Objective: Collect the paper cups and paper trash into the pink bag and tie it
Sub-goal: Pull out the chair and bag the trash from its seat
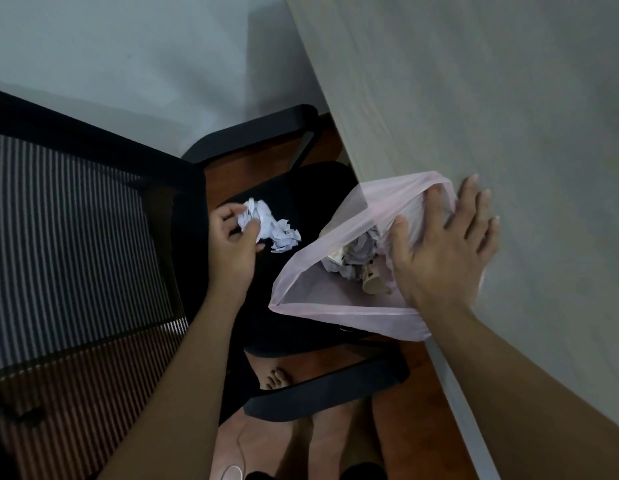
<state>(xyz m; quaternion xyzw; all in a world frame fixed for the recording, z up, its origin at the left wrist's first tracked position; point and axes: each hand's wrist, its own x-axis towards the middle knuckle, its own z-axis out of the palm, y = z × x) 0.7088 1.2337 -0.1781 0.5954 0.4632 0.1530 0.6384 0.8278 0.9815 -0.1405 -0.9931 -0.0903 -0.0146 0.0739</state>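
We have the left hand (235,237) over the black chair seat (318,188), fingers and thumb curled tight around a wad of crumpled paper (266,225). One ragged white end of it trails out to the right, just above the seat.

Over to the right hand (446,244), which is flat with its fingers spread. It presses the far side of the pink bag (335,306) against the grey table (508,98) at its edge. One finger shows dimly through the thin plastic.

The bag hangs off that edge with its mouth gaping toward us. It sits just right of the paper in the left hand, near it but not touching.

Inside the bag we spot a paper cup (372,280) lying on its side. There is dark print on its wall, too small for us to read. More grey paper wads (360,252) are bunched just above the cup, close under the right thumb.

The chair's striped mesh back (58,220) fills the left. A bare foot (275,377) stands on the reddish floor (335,143) below.
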